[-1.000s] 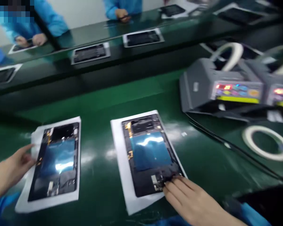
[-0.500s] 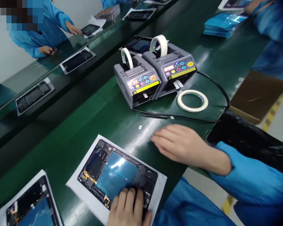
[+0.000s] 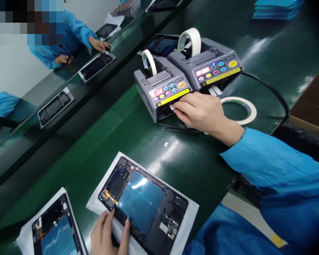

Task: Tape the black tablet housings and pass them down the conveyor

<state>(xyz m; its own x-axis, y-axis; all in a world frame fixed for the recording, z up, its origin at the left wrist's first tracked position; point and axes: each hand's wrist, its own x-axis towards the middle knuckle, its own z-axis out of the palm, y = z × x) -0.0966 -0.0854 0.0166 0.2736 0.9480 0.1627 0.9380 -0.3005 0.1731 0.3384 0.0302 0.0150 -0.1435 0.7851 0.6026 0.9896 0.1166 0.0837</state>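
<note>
An opened tablet (image 3: 170, 191) with a blue film-covered battery lies on a white sheet (image 3: 191, 212) in front of me. My left hand (image 3: 108, 233) rests at its near left edge, fingers apart, with fingertips touching the frame. At the left tape dispenser (image 3: 164, 85), my right hand (image 3: 202, 111) pinches a short white strip of tape (image 3: 172, 107) that sticks out of the front slot. The right tape dispenser (image 3: 210, 67) stands beside it, with pieces of tape (image 3: 215, 91) hanging from its outlet. A loose tape roll (image 3: 251, 109) lies partly behind my right hand.
Another opened tablet (image 3: 55, 230) lies at lower left. Further tablets (image 3: 57, 108) on white sheets line the raised ledge at the back, where a co-worker's hand (image 3: 99, 44) touches one. Black cables (image 3: 271, 83) run from the dispensers. Blue packets (image 3: 278, 9) are stacked at the far right.
My right hand has moved forward to the left dispenser and closed on its tape. My left hand has shifted left, off the tablet's middle to its edge. The camera view has shifted somewhat.
</note>
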